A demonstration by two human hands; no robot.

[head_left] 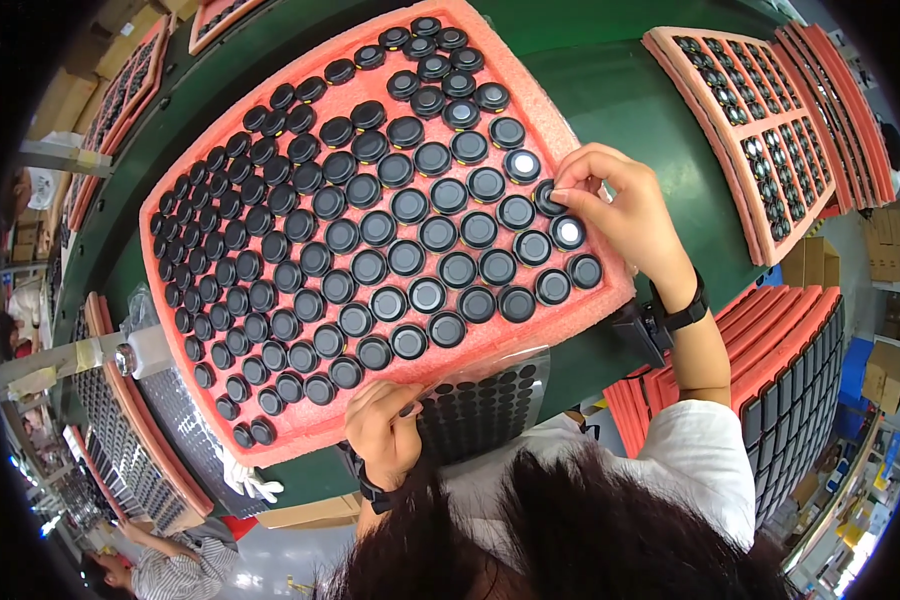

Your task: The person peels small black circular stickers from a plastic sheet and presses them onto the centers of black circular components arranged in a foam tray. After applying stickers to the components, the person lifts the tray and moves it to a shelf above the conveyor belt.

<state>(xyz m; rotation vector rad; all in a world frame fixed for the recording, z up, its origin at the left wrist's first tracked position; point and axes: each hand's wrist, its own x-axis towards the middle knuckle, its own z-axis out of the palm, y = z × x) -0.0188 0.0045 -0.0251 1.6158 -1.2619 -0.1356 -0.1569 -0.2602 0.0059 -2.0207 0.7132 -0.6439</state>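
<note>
A large pink foam tray (320, 85) lies tilted across the bench, filled with rows of round black caps (432, 158). Two caps near its right side show bright, pale tops. My right hand (620, 205) reaches over the right rim, thumb and forefinger closed together at the edge of one cap (546, 198). By the near rim, my left hand (382, 430) is pinched around a small dark disc (408, 409), which looks like a round sticker. Beside that hand, a clear sheet of round black stickers (480, 400) extends from under the tray's near edge.
More filled foam trays stand at the far right (760, 140), and a pink stack (770, 350) rises beside my right arm. At the left are a metal bracket (80, 362), a white glove (248, 478) and further trays (140, 440). Another person (180, 565) works at lower left.
</note>
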